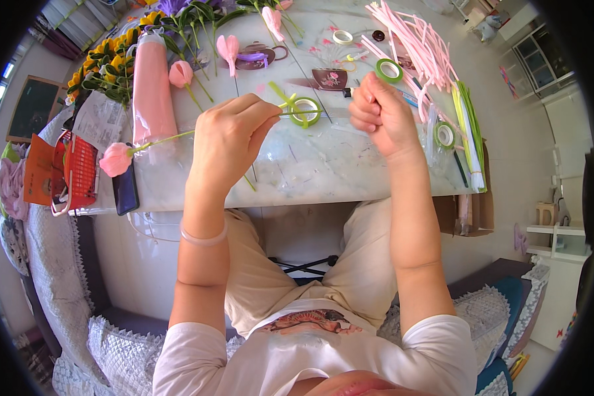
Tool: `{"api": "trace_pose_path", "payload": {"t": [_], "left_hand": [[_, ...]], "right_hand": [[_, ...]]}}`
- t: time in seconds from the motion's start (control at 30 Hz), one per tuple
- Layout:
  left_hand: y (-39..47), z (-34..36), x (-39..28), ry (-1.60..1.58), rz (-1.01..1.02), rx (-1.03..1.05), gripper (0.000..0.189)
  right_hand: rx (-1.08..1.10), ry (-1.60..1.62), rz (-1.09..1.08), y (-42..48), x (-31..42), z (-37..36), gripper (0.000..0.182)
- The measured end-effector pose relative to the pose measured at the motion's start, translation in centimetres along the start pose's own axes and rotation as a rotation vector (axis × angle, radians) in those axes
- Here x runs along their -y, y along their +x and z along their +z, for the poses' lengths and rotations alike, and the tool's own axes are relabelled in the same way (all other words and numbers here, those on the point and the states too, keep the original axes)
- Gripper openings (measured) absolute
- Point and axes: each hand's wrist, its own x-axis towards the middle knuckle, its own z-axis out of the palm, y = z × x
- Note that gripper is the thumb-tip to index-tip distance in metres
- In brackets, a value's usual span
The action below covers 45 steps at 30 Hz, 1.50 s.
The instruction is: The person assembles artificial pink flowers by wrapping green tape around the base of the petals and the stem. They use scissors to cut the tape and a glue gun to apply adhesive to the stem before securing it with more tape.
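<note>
My left hand (pixel 230 141) pinches a thin green flower stem (pixel 301 113) between thumb and forefinger. The stem passes behind the hand, and a pink flower head (pixel 115 159) hangs at its far left end. Just beyond my left fingertips lies a roll of green floral tape (pixel 319 118), with a loose light-green strip (pixel 278 93) across it. My right hand (pixel 383 114) is raised over the table with its fingers curled in and the thumb pressed to the forefinger; I see nothing in it. Past its knuckles is another green tape roll (pixel 389 71).
Pink pipe cleaners (pixel 416 44) and green-white ones (pixel 469 133) lie at right. A wrapped pink bundle (pixel 153 94), yellow flowers (pixel 111 64) and pink blooms (pixel 227 49) occupy the far left. A phone (pixel 125 190) and red basket (pixel 81 171) stand near the marbled table's (pixel 326 178) left edge.
</note>
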Motion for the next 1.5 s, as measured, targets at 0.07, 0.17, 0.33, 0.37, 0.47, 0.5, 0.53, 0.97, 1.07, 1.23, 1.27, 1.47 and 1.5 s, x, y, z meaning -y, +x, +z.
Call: {"api": "trace_pose_path", "payload": {"t": [0.07, 0.17, 0.33, 0.37, 0.47, 0.5, 0.53, 0.97, 1.07, 1.23, 1.27, 1.47, 1.5], "left_hand": [[0.0, 0.0, 0.0, 0.005, 0.006, 0.0, 0.006], [0.1, 0.2, -0.1, 0.006, 0.016, 0.004, 0.006], [0.0, 0.4, -0.1, 0.042, 0.033, 0.028, 0.007], [-0.1, 0.4, -0.1, 0.057, 0.039, 0.034, 0.008], [-0.2, 0.8, -0.1, 0.097, 0.05, 0.05, 0.008], [-0.1, 0.7, 0.0, 0.118, 0.051, 0.051, 0.008], [-0.1, 0.7, 0.0, 0.115, 0.071, 0.069, 0.008], [-0.1, 1.6, 0.6, 0.205, 0.172, 0.02, 0.029], [0.2, 0.6, 2.3, 0.184, 0.055, -0.073, 0.049], [-1.7, 1.5, 8.5, -0.064, -0.532, -0.431, 0.047], [-2.0, 1.8, 9.3, -0.166, -0.698, -0.456, 0.045], [-3.8, 2.3, 13.0, -0.053, -0.927, -0.103, 0.042], [-4.1, 2.4, 13.0, 0.006, -0.926, -0.065, 0.04]], "right_hand": [[-0.089, -0.135, -0.132, -0.1, 0.5, -0.8, 0.025], [-0.24, -0.635, -0.332, 0.2, 0.3, -1.8, 0.015], [0.095, -0.817, -0.296, -0.2, -0.6, 0.9, 0.013], [0.153, -0.848, -0.24, -0.5, -0.8, 1.6, 0.013], [0.156, -0.924, -0.102, -0.6, -2.0, 1.4, 0.024], [0.177, -0.946, -0.055, -0.3, -2.1, 1.4, 0.028], [0.197, -1.037, -0.007, -0.3, -1.7, 1.5, 0.036], [0.31, -0.764, 0.228, 0.4, -4.8, 2.6, 0.021], [0.208, -0.618, 0.186, 0.8, -7.0, 3.1, 0.022], [0.088, -0.637, 0.195, 2.3, -10.3, 5.3, 0.022], [0.071, -0.648, 0.2, 2.2, -11.0, 5.5, 0.022], [0.068, -1.021, 0.168, 1.9, -12.9, 7.7, 0.026], [0.12, -1.108, 0.154, 1.7, -12.7, 7.9, 0.026]]}}
